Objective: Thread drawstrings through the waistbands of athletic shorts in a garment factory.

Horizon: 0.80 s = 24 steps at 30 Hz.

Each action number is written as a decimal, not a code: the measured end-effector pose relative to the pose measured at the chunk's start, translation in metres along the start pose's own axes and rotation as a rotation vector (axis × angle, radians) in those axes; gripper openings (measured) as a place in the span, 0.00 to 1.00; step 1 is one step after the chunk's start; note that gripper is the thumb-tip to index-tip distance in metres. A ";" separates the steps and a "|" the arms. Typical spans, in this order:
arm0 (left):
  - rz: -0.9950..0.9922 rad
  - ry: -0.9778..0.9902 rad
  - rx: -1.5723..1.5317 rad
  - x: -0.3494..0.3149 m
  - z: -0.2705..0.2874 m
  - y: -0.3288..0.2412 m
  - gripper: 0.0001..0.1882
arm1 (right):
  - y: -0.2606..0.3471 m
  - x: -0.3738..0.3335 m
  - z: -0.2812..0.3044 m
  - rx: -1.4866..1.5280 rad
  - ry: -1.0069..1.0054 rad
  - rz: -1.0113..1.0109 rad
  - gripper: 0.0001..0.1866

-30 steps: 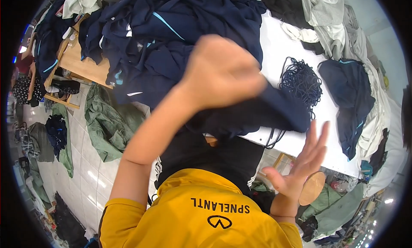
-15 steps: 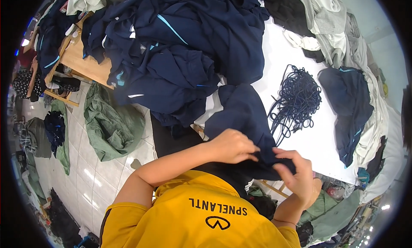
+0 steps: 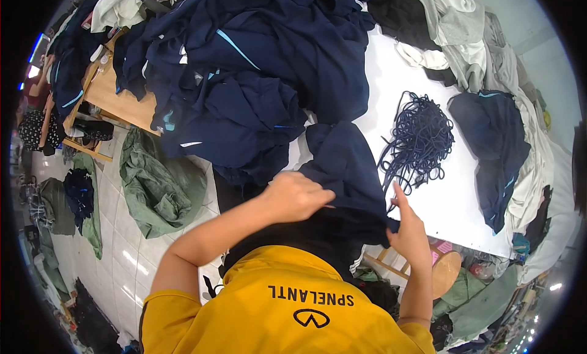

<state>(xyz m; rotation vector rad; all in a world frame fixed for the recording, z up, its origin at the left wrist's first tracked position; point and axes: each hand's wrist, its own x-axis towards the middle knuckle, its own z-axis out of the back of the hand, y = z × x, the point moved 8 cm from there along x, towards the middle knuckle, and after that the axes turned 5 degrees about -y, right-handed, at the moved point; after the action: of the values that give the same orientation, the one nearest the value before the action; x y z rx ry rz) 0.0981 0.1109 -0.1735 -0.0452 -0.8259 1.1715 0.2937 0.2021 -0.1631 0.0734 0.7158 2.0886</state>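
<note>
In front of my body a navy garment (image 3: pixel 351 164) lies over the near edge of the white table (image 3: pixel 468 216), its lower part hanging toward my lap. My left hand (image 3: pixel 298 197) is closed in a pinch above the garment's left side; what its fingers hold, if anything, is too small to make out. At the garment's right corner, my right hand (image 3: pixel 411 231) grips a bunched bit of dark cloth between thumb and fingers, the index finger pointing up. Just beyond that hand sits a tangled heap of navy cords (image 3: pixel 422 137).
A big pile of navy garments (image 3: pixel 257 54) with light blue trim covers the table's far left. On the right lies another navy garment (image 3: pixel 492 152) beside white and grey cloth (image 3: pixel 458 23). A green cloth sack (image 3: pixel 162 182) rests on the tiled floor; a wooden stool (image 3: pixel 446 271) stands at lower right.
My left hand has moved left, away from the right hand, and is now closed. My right hand has shifted slightly left and up, its index finger lifted. The garment is spread wider between them.
</note>
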 end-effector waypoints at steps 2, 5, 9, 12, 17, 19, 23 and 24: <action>-0.013 0.021 0.043 -0.009 0.007 0.017 0.04 | -0.030 -0.007 -0.009 -0.019 0.002 -0.107 0.52; -0.071 0.022 0.083 -0.012 0.006 0.022 0.11 | -0.033 -0.013 -0.017 -0.093 0.076 -0.210 0.53; -0.231 -0.077 -0.015 0.025 -0.003 -0.015 0.10 | 0.043 -0.007 0.008 0.145 -0.115 0.340 0.49; -0.258 -0.164 -0.071 0.039 -0.014 -0.036 0.12 | 0.044 0.008 0.008 0.289 -0.119 0.250 0.27; 0.095 -0.256 -0.010 0.025 -0.011 0.001 0.26 | 0.013 0.004 0.041 0.379 -0.250 0.044 0.07; 0.122 -0.168 -0.159 0.012 -0.024 0.002 0.28 | 0.006 0.002 0.041 0.318 -0.215 -0.029 0.04; 0.250 0.124 -0.519 -0.002 -0.051 0.000 0.14 | 0.004 0.000 0.035 0.207 -0.210 -0.058 0.08; 0.268 0.193 -0.595 -0.005 -0.056 -0.005 0.14 | 0.004 -0.001 0.032 0.190 -0.111 -0.105 0.08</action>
<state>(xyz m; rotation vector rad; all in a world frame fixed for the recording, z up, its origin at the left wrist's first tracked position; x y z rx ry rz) 0.1346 0.1254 -0.2145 -0.7656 -0.9905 1.1105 0.3013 0.2147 -0.1340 0.2502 0.8308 1.8974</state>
